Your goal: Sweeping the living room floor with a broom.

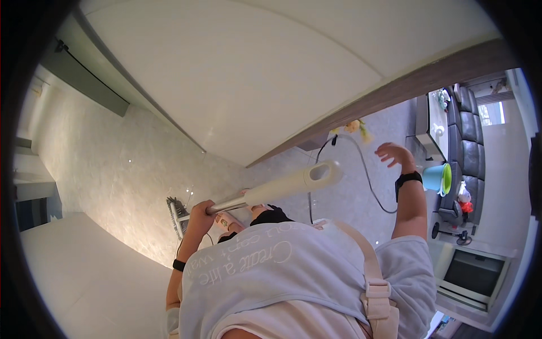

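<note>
My left hand [201, 219] is wrapped round the metal pole of a long-handled brush, close below its pale handle [282, 185]. The handle slants up to the right across my front and ends in a loop with a hole. Beyond my left hand, near the floor, shows a dark-bristled brush head [178, 217]; my hand hides where it meets the pole. My right hand [396, 156] is raised out to the right, fingers apart, with nothing in it. A dark cable [364, 164] curves over the floor to its left.
A big white panel [226, 73] with a brown edge [395, 96] fills the space ahead. To the right are a light-blue bucket [435, 179] with a green inside, a black sofa [468, 130] and a low table [433, 127]. An orange-yellow object [354, 126] lies by the panel.
</note>
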Available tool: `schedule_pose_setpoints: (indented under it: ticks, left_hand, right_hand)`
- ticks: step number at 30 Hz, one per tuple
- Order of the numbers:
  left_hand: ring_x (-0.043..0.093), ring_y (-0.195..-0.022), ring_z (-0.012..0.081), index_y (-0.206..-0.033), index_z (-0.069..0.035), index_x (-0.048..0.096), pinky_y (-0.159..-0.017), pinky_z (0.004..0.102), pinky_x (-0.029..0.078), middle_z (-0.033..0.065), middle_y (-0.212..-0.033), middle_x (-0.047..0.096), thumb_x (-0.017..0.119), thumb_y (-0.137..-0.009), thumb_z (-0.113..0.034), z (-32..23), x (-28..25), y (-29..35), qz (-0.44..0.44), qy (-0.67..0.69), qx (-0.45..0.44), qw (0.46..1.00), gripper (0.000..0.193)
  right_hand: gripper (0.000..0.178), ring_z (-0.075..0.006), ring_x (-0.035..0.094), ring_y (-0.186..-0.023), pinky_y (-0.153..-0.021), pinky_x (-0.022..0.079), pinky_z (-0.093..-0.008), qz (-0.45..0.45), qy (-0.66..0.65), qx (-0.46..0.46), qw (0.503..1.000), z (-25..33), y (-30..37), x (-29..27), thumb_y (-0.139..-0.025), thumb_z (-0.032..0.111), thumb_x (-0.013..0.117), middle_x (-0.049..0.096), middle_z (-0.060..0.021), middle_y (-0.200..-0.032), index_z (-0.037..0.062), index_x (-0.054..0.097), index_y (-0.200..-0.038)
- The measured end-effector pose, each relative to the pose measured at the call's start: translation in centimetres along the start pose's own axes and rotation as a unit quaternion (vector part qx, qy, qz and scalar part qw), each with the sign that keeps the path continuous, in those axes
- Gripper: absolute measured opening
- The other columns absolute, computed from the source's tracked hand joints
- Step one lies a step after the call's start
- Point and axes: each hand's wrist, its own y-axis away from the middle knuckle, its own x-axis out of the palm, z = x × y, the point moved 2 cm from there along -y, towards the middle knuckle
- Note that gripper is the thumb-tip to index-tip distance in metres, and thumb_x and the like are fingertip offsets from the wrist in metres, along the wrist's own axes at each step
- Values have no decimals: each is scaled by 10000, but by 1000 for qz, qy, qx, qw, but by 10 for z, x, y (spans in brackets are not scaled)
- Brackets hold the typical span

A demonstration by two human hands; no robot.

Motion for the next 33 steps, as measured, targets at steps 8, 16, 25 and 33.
schedule_pose_setpoints:
  ticks: [8, 16, 25, 33]
  left_hand:
    - [582, -699, 345, -811, -33, 600, -599, 361, 455, 184, -724, 583, 613, -625, -30, -1, 12, -7, -42, 2, -19, 999, 187]
    - [576, -710, 364, -733, -55, 583, -637, 435, 449, 161, -701, 590, 646, -661, -204, -56, 19, 6, 42, -61, 59, 995, 177]
    - [582, -712, 309, -704, -95, 578, -676, 407, 441, 113, -672, 585, 623, -624, -151, 7, -39, -52, 16, -144, 87, 986, 107]
    - [562, -718, 303, -669, -69, 541, -696, 399, 429, 104, -657, 556, 608, -601, -97, 96, -178, -149, -30, -200, 143, 969, 99]
  right_hand:
    - [379, -305, 599, -883, -718, 505, -448, 108, -33, 19, 993, -51, -70, 55, -827, 300, 544, 584, -155, -1032, 3, 518, -1061]
    - [577, -346, 594, -848, -754, 469, -416, 137, -262, -586, 755, 120, 170, 66, -767, 382, 587, 590, -231, -988, -87, 488, -1089]
    - [323, -154, 552, -456, -560, 428, -302, 329, -196, -770, 511, 247, 231, 129, -722, 363, 685, 516, -4, -470, 66, 558, -713]
    - [222, -165, 521, -414, -533, 395, -310, 162, -338, -724, 579, 367, 259, 231, -730, 184, 622, 517, -39, -484, 78, 479, -598]
